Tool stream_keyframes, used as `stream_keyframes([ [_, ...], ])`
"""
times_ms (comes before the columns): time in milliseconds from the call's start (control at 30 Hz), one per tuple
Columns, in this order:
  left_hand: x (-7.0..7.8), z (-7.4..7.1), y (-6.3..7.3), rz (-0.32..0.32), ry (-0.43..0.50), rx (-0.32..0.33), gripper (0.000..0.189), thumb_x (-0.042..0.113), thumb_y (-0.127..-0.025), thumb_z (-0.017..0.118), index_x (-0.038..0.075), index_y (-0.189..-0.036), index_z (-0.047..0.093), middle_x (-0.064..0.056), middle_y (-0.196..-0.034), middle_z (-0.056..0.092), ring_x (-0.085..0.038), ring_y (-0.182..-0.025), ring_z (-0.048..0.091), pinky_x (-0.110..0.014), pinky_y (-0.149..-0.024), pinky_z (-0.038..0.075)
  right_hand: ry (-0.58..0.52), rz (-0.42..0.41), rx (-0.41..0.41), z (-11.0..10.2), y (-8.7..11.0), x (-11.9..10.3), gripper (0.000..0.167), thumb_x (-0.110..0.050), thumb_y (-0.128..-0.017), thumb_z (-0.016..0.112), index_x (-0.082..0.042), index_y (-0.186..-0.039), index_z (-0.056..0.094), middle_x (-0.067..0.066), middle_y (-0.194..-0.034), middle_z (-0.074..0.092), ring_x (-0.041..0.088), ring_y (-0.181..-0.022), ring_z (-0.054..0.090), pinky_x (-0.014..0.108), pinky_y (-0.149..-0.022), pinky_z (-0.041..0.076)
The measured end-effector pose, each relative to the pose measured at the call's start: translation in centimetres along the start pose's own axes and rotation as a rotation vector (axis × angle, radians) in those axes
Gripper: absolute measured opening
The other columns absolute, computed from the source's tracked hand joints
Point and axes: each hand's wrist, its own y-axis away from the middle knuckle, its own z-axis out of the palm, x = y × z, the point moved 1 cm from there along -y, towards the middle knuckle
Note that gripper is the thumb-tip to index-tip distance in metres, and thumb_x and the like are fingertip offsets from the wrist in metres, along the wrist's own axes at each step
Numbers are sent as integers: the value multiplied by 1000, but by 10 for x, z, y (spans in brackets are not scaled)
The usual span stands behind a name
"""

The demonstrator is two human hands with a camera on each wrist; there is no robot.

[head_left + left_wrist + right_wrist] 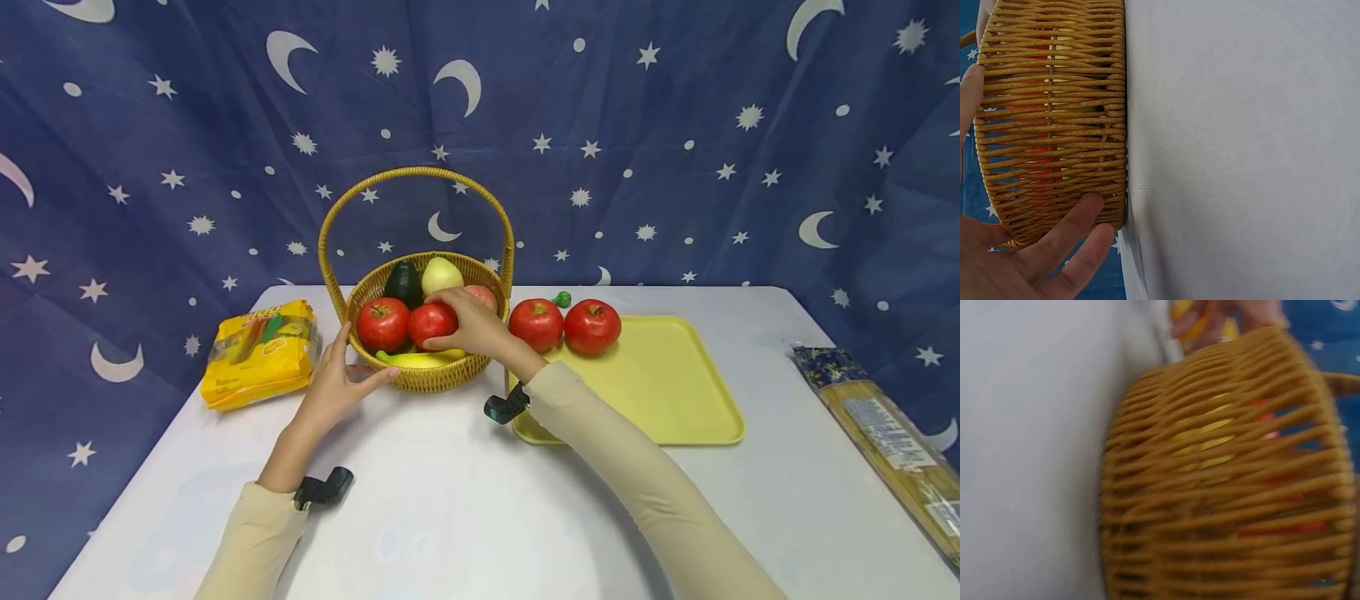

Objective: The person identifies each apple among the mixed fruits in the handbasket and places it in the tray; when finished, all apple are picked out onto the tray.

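A woven wicker basket (431,379) with a tall arched handle stands at the back of the white table. My right hand (468,321) reaches over its rim and grips a red apple (429,325) among the fruit. Beside that apple are another red apple (383,324), a dark green avocado (403,285), a pale yellow pear (441,277), a pinkish fruit (482,297) and a yellow banana (423,360) at the front. Spread along the basket's left side is my left hand (337,387), its fingertips touching the weave in the left wrist view.
A yellow tray (660,383) lies right of the basket, with two red apples (592,327) at its back left corner. Behind them shows a small green piece (562,299). A yellow food packet (262,354) sits at left, a long clear-and-blue packet (885,433) at the right edge.
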Motion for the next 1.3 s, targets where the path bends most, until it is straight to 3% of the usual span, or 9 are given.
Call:
stream_keyframes([
  [200,1,0,-3,4,7,0,113,48,-84,74,8,-157,-3,-29,-155,15,-39,-114,61,-56,-101,43,-2,-23,36,0,-1,1,60,-27,-79,83,-9,-129,56,6,-129,58,22,-123,49,41,-103,44],
  [1300,-1,3,-2,37,8,-1,111,44,-86,73,7,-156,-5,-32,-155,13,-41,-111,62,-56,-98,45,-113,-10,51,-2,6,0,62,-23,-78,84,-6,-131,56,8,-130,58,24,-124,49,43,-104,44],
])
